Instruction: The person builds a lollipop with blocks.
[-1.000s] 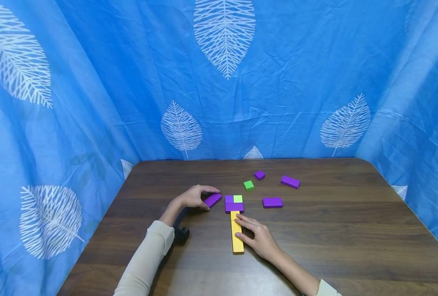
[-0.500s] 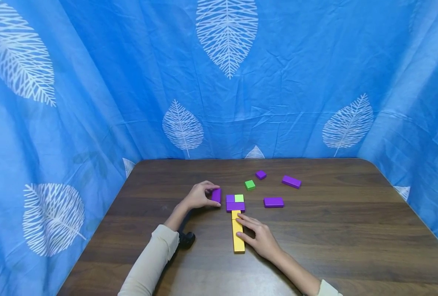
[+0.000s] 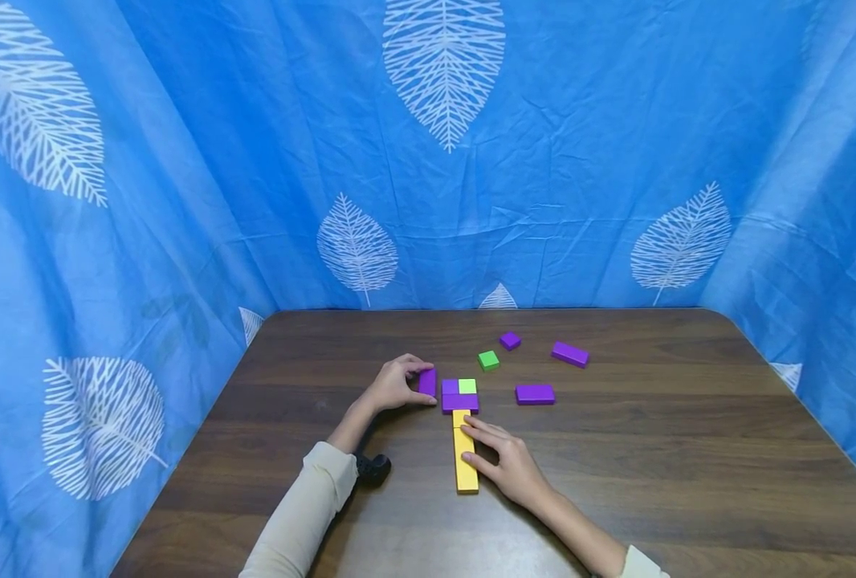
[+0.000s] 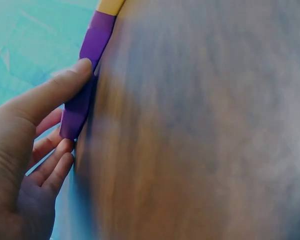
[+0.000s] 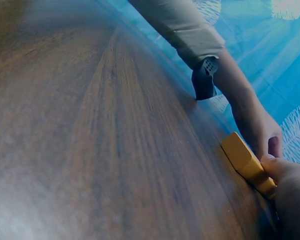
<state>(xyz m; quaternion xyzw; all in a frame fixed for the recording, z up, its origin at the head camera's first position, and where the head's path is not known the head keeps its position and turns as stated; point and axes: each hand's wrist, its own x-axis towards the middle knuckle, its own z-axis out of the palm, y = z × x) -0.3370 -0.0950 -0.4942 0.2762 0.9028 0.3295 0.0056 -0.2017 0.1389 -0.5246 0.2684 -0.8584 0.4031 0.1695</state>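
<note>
In the head view my left hand [image 3: 392,385] pinches a purple rectangular block [image 3: 427,384] between thumb and fingers. It stands lengthwise, a narrow gap left of a cluster made of a small purple square [image 3: 450,387], a light green square [image 3: 467,386] and a purple bar [image 3: 460,404]. Below the cluster runs a yellow column: a short yellow block [image 3: 460,418] and a long yellow block [image 3: 466,474]. My right hand [image 3: 507,466] rests on this column with extended fingers and thumb. The left wrist view shows the thumb [image 4: 60,90] against the purple block.
On the brown wooden table [image 3: 652,449], a green square [image 3: 489,360], a small purple block [image 3: 511,341] and two purple bars, a near one [image 3: 535,394] and a far one [image 3: 569,354], lie up and right of the cluster. A blue leaf-patterned curtain [image 3: 544,160] stands behind.
My left hand has turned the purple block from slanted to lengthwise and brought it rightward, closer to the cluster. My right hand stays on the yellow column.
</note>
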